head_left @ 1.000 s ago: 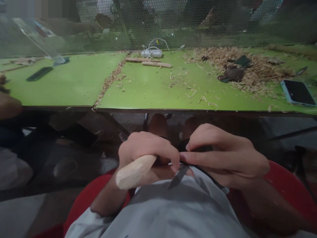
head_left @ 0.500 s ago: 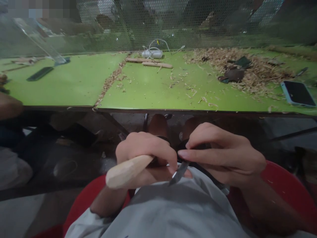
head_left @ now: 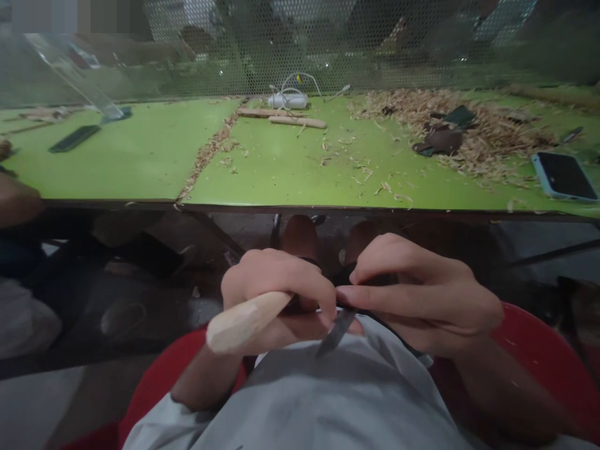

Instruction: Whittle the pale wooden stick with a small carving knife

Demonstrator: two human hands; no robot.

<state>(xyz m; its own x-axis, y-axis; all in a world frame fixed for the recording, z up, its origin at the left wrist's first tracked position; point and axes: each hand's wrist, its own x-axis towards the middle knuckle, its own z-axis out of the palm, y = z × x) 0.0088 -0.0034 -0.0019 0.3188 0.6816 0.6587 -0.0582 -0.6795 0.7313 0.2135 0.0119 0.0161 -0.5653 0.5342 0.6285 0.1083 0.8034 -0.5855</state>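
My left hand (head_left: 276,278) is wrapped round a pale piece of carved wood (head_left: 244,325), whose blunt, faceted end sticks out toward the lower left. The wood's other end is hidden by my fingers. A knife (head_left: 336,333) is in my right hand (head_left: 422,294), closed round it with thumb and forefinger near the blade. The blade points down and to the left, close to my left fingertips and over the grey shirt (head_left: 356,387). Most of the knife's handle is hidden in my right hand.
A green table (head_left: 290,175) lies ahead, with wood shavings (head_left: 492,137), a phone (head_left: 565,176), two wooden sticks (head_left: 297,122) and a white device with a cable (head_left: 288,100). Mesh (head_left: 281,50) stands behind. Another person's arm (head_left: 19,199) is at left. Under me is a red chair (head_left: 539,350).
The wood in my left hand has shifted slightly to the right. The knife blade has turned a little and looks duller. My right hand has barely moved.
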